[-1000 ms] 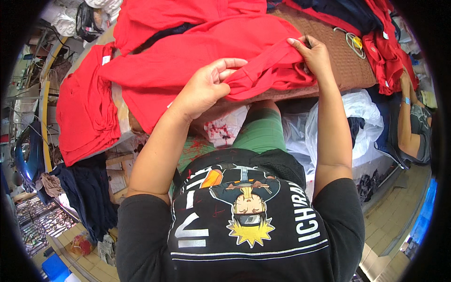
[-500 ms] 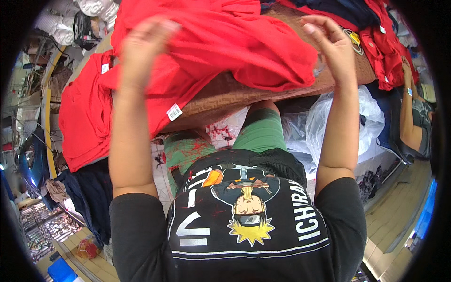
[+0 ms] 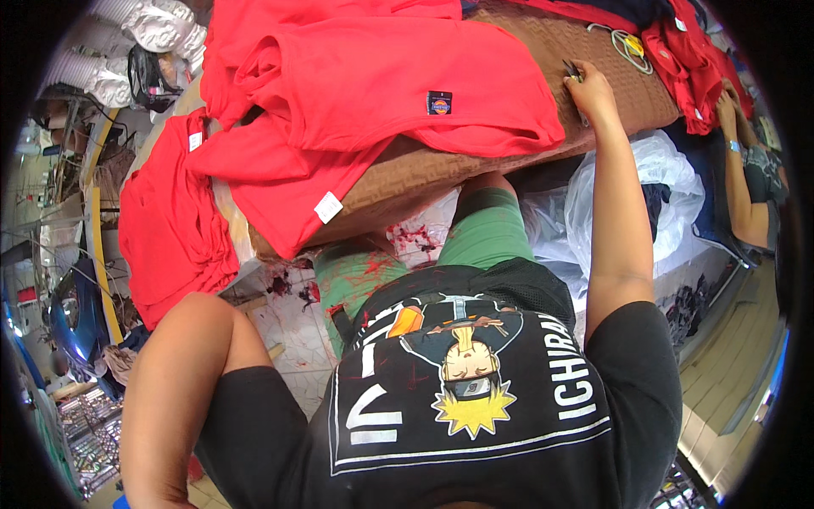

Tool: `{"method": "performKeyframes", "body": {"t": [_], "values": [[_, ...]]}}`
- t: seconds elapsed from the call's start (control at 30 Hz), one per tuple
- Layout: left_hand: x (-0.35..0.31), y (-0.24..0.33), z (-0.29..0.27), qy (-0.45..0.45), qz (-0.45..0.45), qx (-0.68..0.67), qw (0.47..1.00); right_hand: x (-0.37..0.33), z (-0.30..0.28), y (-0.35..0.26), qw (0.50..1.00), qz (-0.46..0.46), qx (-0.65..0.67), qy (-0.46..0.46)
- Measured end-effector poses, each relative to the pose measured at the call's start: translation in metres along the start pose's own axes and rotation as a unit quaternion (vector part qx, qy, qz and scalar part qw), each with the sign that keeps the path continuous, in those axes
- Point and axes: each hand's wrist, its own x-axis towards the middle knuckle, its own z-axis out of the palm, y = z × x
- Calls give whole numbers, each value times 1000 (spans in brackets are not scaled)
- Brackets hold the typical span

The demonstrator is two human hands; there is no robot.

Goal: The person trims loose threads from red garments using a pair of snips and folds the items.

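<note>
My right hand (image 3: 591,89) is closed at the right end of the brown-covered table, next to the red garment. Dark tips of what look like thread snips (image 3: 572,71) stick out past its fingers. The red garment (image 3: 365,89) lies spread in front of me, with a small dark label (image 3: 439,103) facing up. A white tag (image 3: 328,208) hangs at the near corner of the red cloth. My left forearm (image 3: 165,416) is bent down at the lower left, and its hand is out of the picture.
More red garments (image 3: 170,229) hang over the table's left side. A yellow tape measure (image 3: 633,44) lies at the far right of the brown table cover (image 3: 500,165). Below stands a clear plastic bag (image 3: 593,182). Another person's arm (image 3: 736,170) works on red cloth at far right.
The red garment has come to lie flat, its dark label now showing. My left hand has drawn back out of view. My right hand has lowered onto the table's right side.
</note>
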Motion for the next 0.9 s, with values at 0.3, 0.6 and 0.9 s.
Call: {"method": "performKeyframes", "body": {"t": [0.3,0.6,0.9], "values": [[-56,-144,25,120,-375,-15,919,2,10,-5,993,-68,-72,58],[-137,-200,10,408,-461,611,498,-18,-51,-67,983,-30,-119,-135],[-138,-98,-75,567,-437,391,578,-48,-90,-64,894,-116,357,-246]]}}
